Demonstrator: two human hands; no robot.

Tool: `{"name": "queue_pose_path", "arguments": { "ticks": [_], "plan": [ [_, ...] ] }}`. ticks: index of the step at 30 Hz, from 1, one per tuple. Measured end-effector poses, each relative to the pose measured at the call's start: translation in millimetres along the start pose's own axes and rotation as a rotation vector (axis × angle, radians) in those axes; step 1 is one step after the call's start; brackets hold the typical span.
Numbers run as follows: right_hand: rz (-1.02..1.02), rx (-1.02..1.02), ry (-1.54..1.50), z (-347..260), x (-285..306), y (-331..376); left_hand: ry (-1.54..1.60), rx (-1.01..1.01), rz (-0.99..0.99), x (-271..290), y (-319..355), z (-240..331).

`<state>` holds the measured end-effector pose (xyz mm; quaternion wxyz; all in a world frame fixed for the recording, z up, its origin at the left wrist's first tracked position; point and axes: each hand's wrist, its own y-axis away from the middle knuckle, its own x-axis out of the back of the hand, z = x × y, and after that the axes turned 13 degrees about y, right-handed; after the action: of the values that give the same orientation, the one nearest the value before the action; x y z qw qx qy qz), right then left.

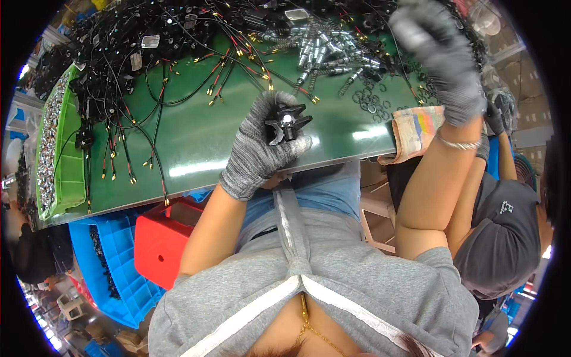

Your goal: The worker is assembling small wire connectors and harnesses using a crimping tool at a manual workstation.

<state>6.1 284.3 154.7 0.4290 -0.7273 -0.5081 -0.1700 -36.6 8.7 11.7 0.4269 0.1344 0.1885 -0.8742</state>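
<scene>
My left hand (262, 146), in a grey striped knit glove, holds a black part with claw-like arms (289, 121) and a small pale round spot at its middle, above the table's near edge. Stretched far out to the upper right is my right hand (437, 53), in the same kind of glove and smeared by motion, so its fingers cannot be made out. Nearest to it lie a pile of metal springs and silvery rods (324, 50) and scattered black rings (372, 101).
Black parts and cables with red wires and gold tips (238, 53) heap along the green table's (208, 143) far side. A green bin of small metal pieces (62, 160) stands left. A folded cloth (413, 131) lies right; a co-worker (499, 232) sits there. Below are a red stool (160, 244) and blue crate (113, 268).
</scene>
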Motion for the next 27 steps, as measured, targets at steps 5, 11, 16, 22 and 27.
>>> {"name": "queue_pose_path", "arguments": {
  "ticks": [5, 11, 16, 22, 27],
  "plan": [
    [-0.227, -0.468, 0.776, 72, -44, 10, -0.003, 0.045, -0.007, 0, 4, 3],
    [-0.343, -0.606, 1.005, 81, -63, 17, -0.03, -0.001, -0.016, 0, 4, 3],
    [-0.038, -0.499, 0.187, 46, -63, 32, -0.242, -0.133, 0.005, -4, 5, 2],
    [-0.397, -0.034, 0.016, -47, -75, 54, -0.353, -0.138, -0.014, -10, 9, 2],
    [-0.496, 0.11, 0.163, -53, -85, 52, -0.446, -0.182, -0.071, -11, 12, 3]
  ]
}}
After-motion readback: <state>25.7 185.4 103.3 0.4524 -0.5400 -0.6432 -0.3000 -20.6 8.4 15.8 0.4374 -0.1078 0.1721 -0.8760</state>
